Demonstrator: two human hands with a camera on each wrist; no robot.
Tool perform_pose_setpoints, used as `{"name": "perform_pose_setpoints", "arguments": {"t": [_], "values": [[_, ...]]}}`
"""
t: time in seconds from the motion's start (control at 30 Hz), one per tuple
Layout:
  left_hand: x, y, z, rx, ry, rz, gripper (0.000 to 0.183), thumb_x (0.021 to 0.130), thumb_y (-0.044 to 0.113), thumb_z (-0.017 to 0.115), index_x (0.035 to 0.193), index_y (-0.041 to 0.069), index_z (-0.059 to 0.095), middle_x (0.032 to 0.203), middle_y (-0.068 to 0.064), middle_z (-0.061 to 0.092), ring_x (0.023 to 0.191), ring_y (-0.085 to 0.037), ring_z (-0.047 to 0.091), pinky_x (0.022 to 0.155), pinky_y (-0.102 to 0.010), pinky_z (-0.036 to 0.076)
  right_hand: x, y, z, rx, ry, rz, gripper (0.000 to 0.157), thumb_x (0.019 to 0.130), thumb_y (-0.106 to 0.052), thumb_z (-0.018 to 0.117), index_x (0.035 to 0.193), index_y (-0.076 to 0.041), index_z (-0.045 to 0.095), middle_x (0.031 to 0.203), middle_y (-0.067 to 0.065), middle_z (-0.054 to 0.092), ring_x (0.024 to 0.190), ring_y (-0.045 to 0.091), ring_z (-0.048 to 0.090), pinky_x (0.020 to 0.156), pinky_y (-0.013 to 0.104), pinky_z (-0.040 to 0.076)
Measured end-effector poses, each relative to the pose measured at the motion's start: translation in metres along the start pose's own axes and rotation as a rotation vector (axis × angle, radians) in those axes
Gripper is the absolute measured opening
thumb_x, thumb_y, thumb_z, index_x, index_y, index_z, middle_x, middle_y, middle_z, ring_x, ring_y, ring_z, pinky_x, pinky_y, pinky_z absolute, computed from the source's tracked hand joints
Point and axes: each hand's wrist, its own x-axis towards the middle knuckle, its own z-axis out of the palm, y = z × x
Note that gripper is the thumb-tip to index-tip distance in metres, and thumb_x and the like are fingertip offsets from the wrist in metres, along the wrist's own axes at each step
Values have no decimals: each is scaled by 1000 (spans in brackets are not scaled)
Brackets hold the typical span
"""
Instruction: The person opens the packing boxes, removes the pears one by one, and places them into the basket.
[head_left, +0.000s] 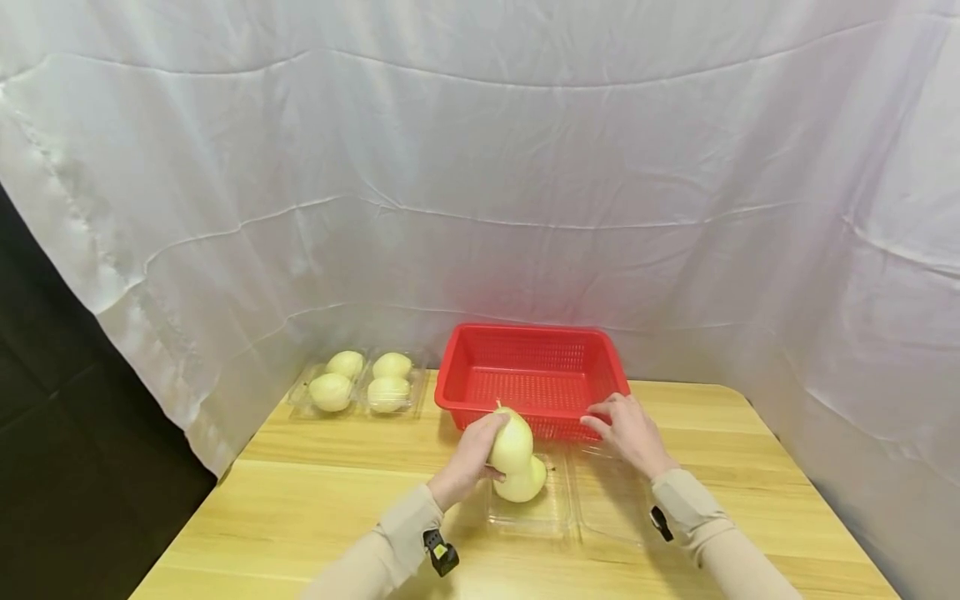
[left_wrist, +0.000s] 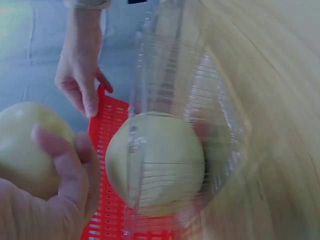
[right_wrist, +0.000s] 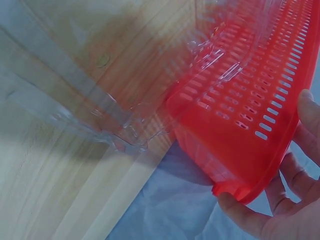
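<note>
Far left on the desk (head_left: 337, 504), two clear boxes (head_left: 417, 398) sat there, pale pears (head_left: 330, 392) inside! On to the left hand (head_left: 465, 464), its grip curled round a held pear (head_left: 513, 440), partly blocking the near rim of the red basket (head_left: 517, 354) beyond. Just below it, a second pear (head_left: 535, 480) lay in an open clear container (head_left: 557, 507). Then the right hand (head_left: 632, 429), over at the basket's near right corner: grip closed or loose, I couldn't tell!

Basket (head_left: 525, 387) at back of table (head_left: 337, 508), curtain (head_left: 480, 192) behind. Before basket, open container (head_left: 557, 496), pear (head_left: 528, 485) in left half. Second pear (head_left: 513, 437) just above, in my left hand (head_left: 467, 462). My right hand (head_left: 630, 433): basket's near right corner. Left of basket: two packs (head_left: 415, 396).
</note>
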Motion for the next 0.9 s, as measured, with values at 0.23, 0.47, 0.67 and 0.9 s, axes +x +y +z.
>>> {"name": "perform_pose_setpoints", "arguments": {"t": [0.23,0.47,0.67,0.9], "values": [[4,5,-7,-260,-65,-103,56,91,53,49,124,8,51,94,-11,69,80,-27,72,50,-24,50,0,1,-1,0,-4,9,25,85,-27,75,100,-7,78,86,2,62,84,21,53,73,43,46],[9,10,-18,-259,4,-44,54,89,40,61,131,11,43,96,-11,66,80,-29,72,53,-27,53,0,-1,-2,9,-12,21,26,85,-27,76,101,-7,77,86,2,61,84,20,52,71,38,45],[20,18,-26,-26,177,112,49,92,42,60,126,7,50,92,-10,65,69,-17,66,53,-33,53,0,1,-2,-6,-6,17,27,86,-28,75,103,-7,77,86,3,60,83,21,52,71,40,45],[35,26,-42,-2,322,259,59,98,28,56,149,26,28,142,-18,40,78,-25,66,57,-50,57,0,-1,-2,-14,-8,3,26,85,-28,76,102,-7,77,85,2,62,84,21,55,71,42,48]]}}
